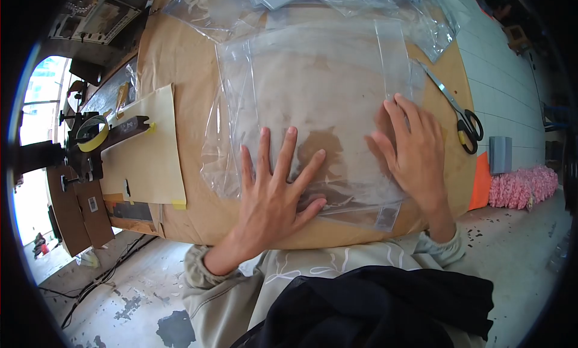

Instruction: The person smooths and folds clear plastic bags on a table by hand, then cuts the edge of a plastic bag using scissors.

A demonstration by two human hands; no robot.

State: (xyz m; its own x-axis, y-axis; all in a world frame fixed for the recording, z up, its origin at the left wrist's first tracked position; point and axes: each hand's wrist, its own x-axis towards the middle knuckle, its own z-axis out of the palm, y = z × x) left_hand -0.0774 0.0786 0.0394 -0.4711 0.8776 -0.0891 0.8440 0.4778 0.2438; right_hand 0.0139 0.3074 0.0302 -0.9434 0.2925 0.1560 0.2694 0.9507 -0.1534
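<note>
A large clear plastic bag [313, 77] lies flat on the brown paper-covered table [186, 59]. My left hand [271, 188] rests on its lower left part, palm down with the fingers spread. Over the bag's right edge is my right hand [415, 146], its fingers apart and slightly bent, with the thumb stretched to the left. Nothing shows between the fingers of either hand. A brownish patch shows through the plastic between the two hands. Scissors [454, 104] with black handles lie to the right of the bag, beyond my right hand.
More clear plastic bags [337, 1] are heaped at the table's far side. On the left stand a tape dispenser with a yellow tape roll [93, 134] and a beige sheet [147, 161]. Pink bundled material [524, 187], a grey block [500, 155] and an orange piece [480, 182] sit at the right.
</note>
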